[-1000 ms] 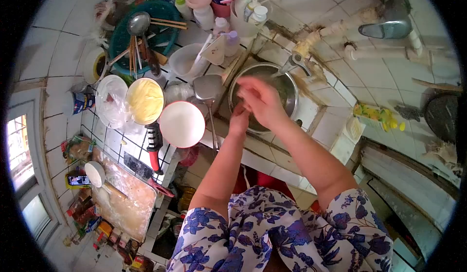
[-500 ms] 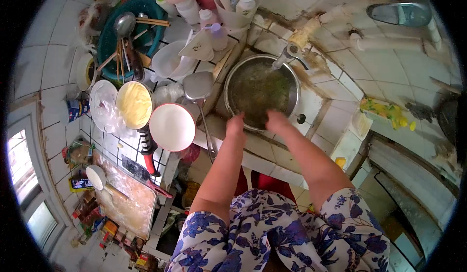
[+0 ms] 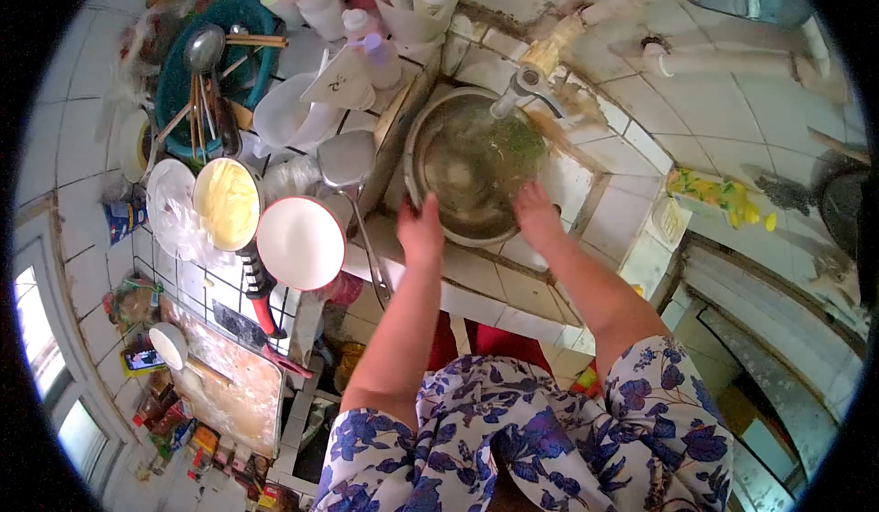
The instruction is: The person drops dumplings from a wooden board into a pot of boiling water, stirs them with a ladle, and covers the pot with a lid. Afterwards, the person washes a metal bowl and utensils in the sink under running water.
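A round metal basin [image 3: 417, 150] stands in the tiled sink [image 3: 575, 182] under the tap [image 3: 520, 91]. It holds murky water with green leafy bits [image 3: 517, 146], densest toward the right side. My left hand [image 3: 420, 230] is at the basin's near left rim, its thumb up along the inside edge. On the near right rim lies my right hand [image 3: 537, 214], with fingers over the edge. Both hands appear to grip the rim; the fingertips are partly hidden.
Left of the sink are a spatula [image 3: 348, 159], a white bowl with a red rim [image 3: 300, 243], a pan of yellow food [image 3: 229, 205] and a teal basin of utensils [image 3: 174, 81]. Farther left lies a floury board [image 3: 229, 384]. A yellow packet [image 3: 719, 196] sits at right.
My hands have spread apart, the right one moving to the right, onto the basin's two sides. The green bits show more plainly at the right. The whole view has shifted slightly.
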The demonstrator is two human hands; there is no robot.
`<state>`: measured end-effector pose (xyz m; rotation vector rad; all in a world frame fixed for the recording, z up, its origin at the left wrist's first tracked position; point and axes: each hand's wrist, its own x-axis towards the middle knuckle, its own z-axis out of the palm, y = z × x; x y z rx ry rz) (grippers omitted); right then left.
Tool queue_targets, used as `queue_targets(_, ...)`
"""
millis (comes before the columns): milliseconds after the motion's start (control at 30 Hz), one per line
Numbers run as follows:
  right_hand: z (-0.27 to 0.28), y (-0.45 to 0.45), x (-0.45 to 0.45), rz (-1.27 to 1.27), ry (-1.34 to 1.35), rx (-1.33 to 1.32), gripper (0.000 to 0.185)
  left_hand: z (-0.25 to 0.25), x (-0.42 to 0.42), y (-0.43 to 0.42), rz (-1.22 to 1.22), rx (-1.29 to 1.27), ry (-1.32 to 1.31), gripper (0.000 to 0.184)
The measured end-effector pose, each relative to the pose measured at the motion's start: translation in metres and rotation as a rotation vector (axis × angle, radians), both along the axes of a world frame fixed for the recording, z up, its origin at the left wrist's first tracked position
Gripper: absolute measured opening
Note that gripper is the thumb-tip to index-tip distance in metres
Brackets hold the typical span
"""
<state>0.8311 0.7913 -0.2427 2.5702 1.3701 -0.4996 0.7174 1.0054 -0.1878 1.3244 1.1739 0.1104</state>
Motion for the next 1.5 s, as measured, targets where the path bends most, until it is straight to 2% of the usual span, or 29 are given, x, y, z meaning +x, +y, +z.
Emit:
queue_targets(33,-0.009,0.009,-0.01,-0.021,0.045,-0.032,0.04,-0.011,-0.01,-0.013,-0.053,-0.003,0.15,0.033)
queue_targets(100,-0.011,0.03,-0.064,-0.571,0.523,0.44,0.035,-0.044,-0.022,-0.053,0.16,-0.17,-0.041,0.032)
queue_targets(133,0.004,0.04,-0.063,-0.533,0.539,0.35,0.035,-0.044,-0.022,-0.061,0.266,-0.253,-0.138,0.032)
queue_targets(200,0.037,0.051,-0.055,-0.455,0.569,0.17,0.034,-0.04,-0.021,-0.04,0.003,-0.1,0.034,0.03)
queue_targets(233,0.044,0.044,-0.045,-0.343,0.386,0.181,0.029,-0.027,-0.017,-0.024,-0.128,-0.022,0.12,0.029)
queue_targets(300,0.052,0.021,-0.019,-0.119,0.019,0.196,0.023,-0.009,-0.007,-0.007,0.03,-0.055,-0.042,0.027)
queue_targets(333,0.041,0.02,-0.018,-0.023,-0.055,0.15,0.023,-0.011,-0.004,-0.003,0.086,-0.056,-0.145,0.028)
queue_targets(367,0.014,0.022,-0.033,-0.176,0.083,0.161,0.025,-0.012,-0.002,-0.003,0.14,-0.056,-0.247,0.029)
queue_targets(433,-0.035,0.037,-0.073,-0.471,0.358,0.182,0.034,-0.018,-0.006,-0.026,0.15,-0.043,-0.212,0.036)
queue_targets(500,0.004,0.056,-0.083,-0.56,0.477,0.382,0.035,-0.013,-0.006,-0.05,0.119,0.039,-0.189,0.041)
queue_targets(533,0.019,0.062,-0.083,-0.602,0.537,0.483,0.036,-0.003,-0.006,-0.042,0.028,0.088,-0.233,0.047)
queue_targets(633,0.02,0.025,-0.055,-0.335,0.251,0.325,0.037,-0.006,0.013,0.0,0.055,0.016,-0.372,0.054)
queue_targets(700,0.027,-0.005,-0.036,-0.157,0.046,0.408,0.033,0.032,0.036,0.025,-0.099,0.066,-0.198,0.054)
queue_targets(733,0.03,-0.007,-0.036,-0.145,0.074,0.424,0.031,0.047,0.041,0.032,-0.172,0.091,-0.108,0.055)
queue_targets(767,0.033,-0.009,-0.036,-0.132,0.102,0.439,0.029,0.05,0.042,0.031,-0.09,0.064,-0.163,0.054)
queue_targets(833,0.053,0.004,-0.045,-0.269,0.411,0.423,0.027,0.056,0.043,0.029,0.066,0.011,-0.275,0.053)
queue_targets(933,0.116,0.026,-0.052,-0.539,0.54,0.459,0.028,0.04,0.03,0.022,-0.026,0.036,-0.321,0.048)
queue_targets(1033,0.154,0.029,-0.047,-0.733,0.606,0.396,0.035,0.065,0.018,0.02,0.058,-0.185,-0.393,0.046)
queue_targets(1133,0.165,0.031,-0.047,-1.38,0.946,0.801,0.039,0.069,0.004,0.019,0.057,-0.178,-0.455,0.044)
queue_targets(1167,0.172,0.033,-0.045,-1.391,0.991,0.855,0.038,0.07,-0.001,0.02,0.039,-0.155,-0.432,0.043)
queue_targets(1233,0.185,0.041,-0.034,-1.404,1.09,0.962,0.038,0.071,-0.009,0.025,0.009,-0.1,-0.388,0.04)
queue_targets(1333,0.158,0.043,-0.026,-1.077,0.746,0.574,0.031,0.069,-0.015,0.028,0.057,-0.232,-0.35,0.049)
queue_targets(1433,0.162,0.047,-0.043,-0.496,0.346,0.65,0.022,0.078,-0.013,0.022,0.035,-0.434,-0.215,0.066)
queue_targets(1467,0.162,0.05,-0.048,-0.385,0.259,0.658,0.017,0.082,-0.011,0.021,0.037,-0.484,-0.174,0.07)
queue_targets(1500,0.163,0.05,-0.05,-0.327,0.24,0.599,0.016,0.077,-0.01,0.022,0.057,-0.561,-0.161,0.065)
